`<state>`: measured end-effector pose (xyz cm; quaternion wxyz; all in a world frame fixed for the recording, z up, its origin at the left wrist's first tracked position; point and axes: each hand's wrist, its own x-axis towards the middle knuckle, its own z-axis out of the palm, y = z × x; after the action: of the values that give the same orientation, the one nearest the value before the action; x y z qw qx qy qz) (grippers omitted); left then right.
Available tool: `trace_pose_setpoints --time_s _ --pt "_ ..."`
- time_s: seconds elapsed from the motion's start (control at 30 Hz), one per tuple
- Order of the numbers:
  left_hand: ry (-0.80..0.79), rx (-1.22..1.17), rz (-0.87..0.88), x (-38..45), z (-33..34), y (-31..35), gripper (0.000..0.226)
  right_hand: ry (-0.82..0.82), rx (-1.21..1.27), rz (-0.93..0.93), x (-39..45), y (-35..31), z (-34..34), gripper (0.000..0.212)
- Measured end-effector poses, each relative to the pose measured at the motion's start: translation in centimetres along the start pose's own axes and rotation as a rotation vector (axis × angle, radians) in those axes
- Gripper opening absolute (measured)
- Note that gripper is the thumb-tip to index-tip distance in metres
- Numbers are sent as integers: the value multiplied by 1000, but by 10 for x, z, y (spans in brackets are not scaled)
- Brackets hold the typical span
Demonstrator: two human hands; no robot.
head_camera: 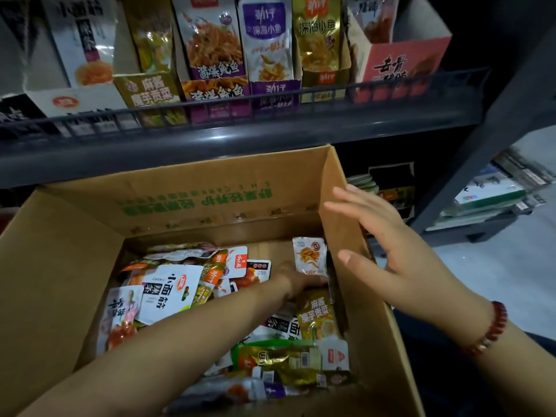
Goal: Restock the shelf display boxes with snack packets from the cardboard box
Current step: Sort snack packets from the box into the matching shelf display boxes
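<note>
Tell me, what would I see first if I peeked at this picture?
First, the big open cardboard box in the middle, heaped with colourful snack packets. The person's left hand reaches down among the packets, while the right hand, fingers spread, hovers at the box's right flap, with a red bead bracelet on its wrist. Above, display boxes of snacks stand in a row on the dark shelf.
</note>
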<state>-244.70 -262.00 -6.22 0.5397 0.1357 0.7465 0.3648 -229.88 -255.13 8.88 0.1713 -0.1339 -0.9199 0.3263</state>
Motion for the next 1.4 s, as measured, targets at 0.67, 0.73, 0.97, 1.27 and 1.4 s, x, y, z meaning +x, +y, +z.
trace_pose_setpoints --time_s 0.67,0.73,0.97,1.27,1.4 --pt "-210 -139 33 -1 1 -13 62 -3 13 -1 -3 2 -1 55" --pt "-223 -149 -30 -1 -7 -12 50 -8 9 1 -2 1 -1 54" --pt "-184 65 -56 -2 -13 -19 29 -8 12 3 -1 1 0 55" --pt "-50 104 39 -16 -23 -13 36 -18 7 15 3 -2 1 60" --pt "108 48 173 -30 -40 5 31 -22 -16 42 4 -6 0 61"
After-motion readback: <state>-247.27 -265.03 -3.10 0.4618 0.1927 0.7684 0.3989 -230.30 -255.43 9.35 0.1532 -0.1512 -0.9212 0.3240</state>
